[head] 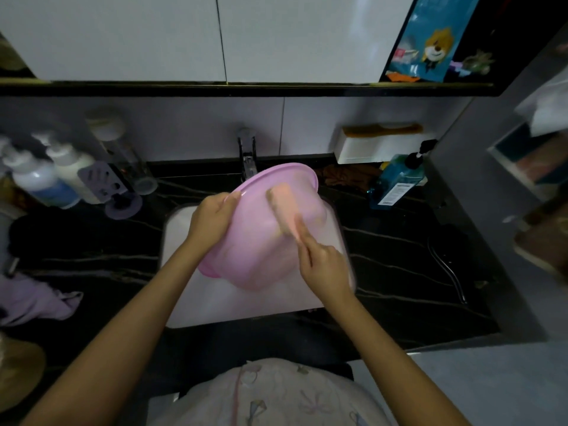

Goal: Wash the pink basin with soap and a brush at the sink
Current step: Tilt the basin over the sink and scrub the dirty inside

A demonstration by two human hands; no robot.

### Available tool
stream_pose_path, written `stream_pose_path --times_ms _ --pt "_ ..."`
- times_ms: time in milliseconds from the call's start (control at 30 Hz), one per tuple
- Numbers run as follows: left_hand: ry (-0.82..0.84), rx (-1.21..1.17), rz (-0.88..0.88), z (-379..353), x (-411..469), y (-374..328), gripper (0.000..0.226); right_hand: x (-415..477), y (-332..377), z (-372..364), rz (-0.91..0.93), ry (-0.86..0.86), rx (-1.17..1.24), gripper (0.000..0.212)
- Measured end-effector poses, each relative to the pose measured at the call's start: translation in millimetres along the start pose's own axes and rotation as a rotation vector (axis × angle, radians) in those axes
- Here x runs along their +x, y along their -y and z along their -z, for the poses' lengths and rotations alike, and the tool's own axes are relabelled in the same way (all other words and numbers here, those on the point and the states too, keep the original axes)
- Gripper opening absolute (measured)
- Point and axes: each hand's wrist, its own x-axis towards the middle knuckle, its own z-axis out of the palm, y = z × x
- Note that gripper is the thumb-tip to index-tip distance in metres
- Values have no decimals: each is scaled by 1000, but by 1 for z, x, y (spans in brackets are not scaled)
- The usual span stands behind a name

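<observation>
Pink round plastic basin (261, 250) is tilted on edge over the white rectangular sink (181, 241), underside toward me, upper rim just beside the chrome faucet (247, 158). I see open sink wall on the left and black veined counter (399, 256) to the right. Left grip (212, 219) clasps the smooth rim; right grip (322, 262) clenches a blurred peach brush (284, 207) against the glossy base.

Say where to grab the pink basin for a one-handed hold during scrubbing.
Grip the rim at the left edge of the pink basin, coming from the left, as the left hand does. It is tipped over the sink with its smooth outer wall facing the camera; the lip likely gives the only purchase, and leaves the wall free for the brush in the right hand.
</observation>
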Motion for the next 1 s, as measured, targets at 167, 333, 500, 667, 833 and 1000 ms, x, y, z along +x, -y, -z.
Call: stream_pose_path --times_ms 167,333,500,667,833,1000 --pt "39 -18 1 1 -1 -2 38 -50 -1 -13 257 180 -99 73" --pt "75 -66 11 -3 4 6 39 0 -11 2 -22 31 -55 54" --pt "152 -68 27 2 14 2 41 -8 17 3 120 134 -91 60" --pt "206 62 -111 8 -1 10 34 -15 14 10 224 174 -226 63" --pt "98 5 13 11 -53 65 55 -4 2 12 156 104 -147 54" --pt "-9 28 3 10 -61 50 44 27 -10 28 -192 207 -39 50"
